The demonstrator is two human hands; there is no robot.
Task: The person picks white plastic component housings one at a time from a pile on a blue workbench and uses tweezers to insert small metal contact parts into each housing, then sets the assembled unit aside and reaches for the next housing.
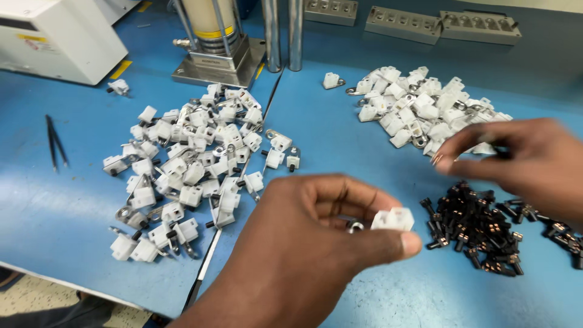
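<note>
head | blue bench (54, 225) | white parts heap (188, 170) | black tweezers (56, 146)

Blue worktable (340, 140), split by a seam running from top centre to the lower edge. Left of centre, a wide scatter of white plastic blocks (188, 176) with metal rings and black pins. Upper right, a tighter heap of plain white blocks (425, 106). Lower right, a pile of small black pins (480, 234). Far left, black tweezers (56, 144). Upper left corner, a white machine box (54, 36); beside it, a metal press base (218, 61). Along the top right, grey metal fixture bars (443, 25).
</note>
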